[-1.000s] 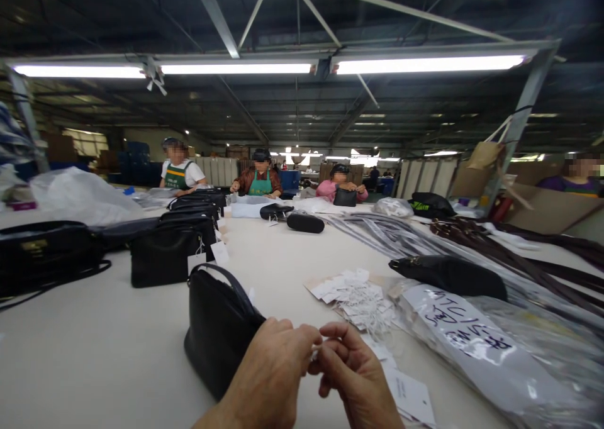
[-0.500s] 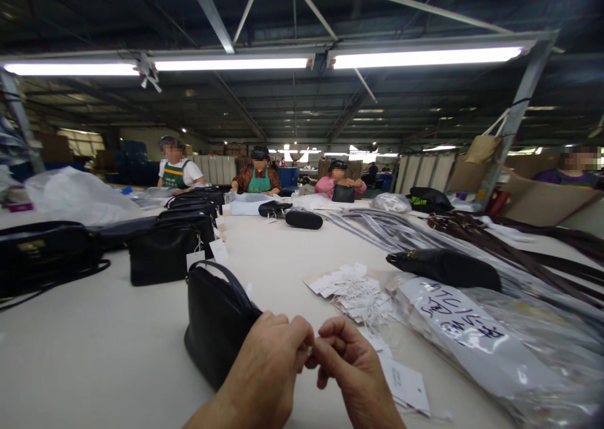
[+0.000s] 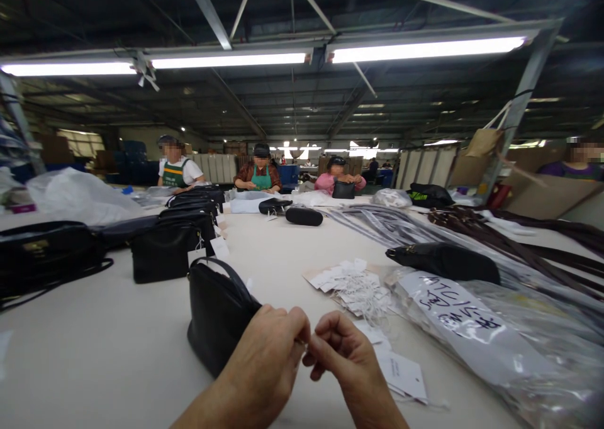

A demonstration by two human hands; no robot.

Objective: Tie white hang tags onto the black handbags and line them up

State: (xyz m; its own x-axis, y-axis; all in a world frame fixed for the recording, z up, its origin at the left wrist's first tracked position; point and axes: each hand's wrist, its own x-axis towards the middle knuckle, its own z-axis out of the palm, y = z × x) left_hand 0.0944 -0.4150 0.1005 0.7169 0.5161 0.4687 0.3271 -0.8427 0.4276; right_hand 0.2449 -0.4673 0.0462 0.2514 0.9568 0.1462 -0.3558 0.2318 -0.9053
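Kinda crowded here: left hand [image 3: 267, 353] blocks the near end of the black handbag [image 3: 212, 319], white tags [image 3: 352, 285] heaped off right. Plastic bag [image 3: 472, 341] has marker scrawl, maybe "MTC", rest's unreadable. Handbag's upright on the worktop [image 3: 117, 347], long axis slanting far-left to near-right. Left and right hand [image 3: 346, 353] grips both pinched together, can't tell on what.

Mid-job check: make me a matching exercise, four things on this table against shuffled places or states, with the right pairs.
1. Nearest handbag
2. Heap of tags
3. Plastic package
4. Dark straps

A. Showing dark handwriting
B. White, tangled with strings
C. Right side, beyond the plastic package
D. Black, standing next to the left hand

Pairs: 1-D, 2-B, 3-A, 4-C
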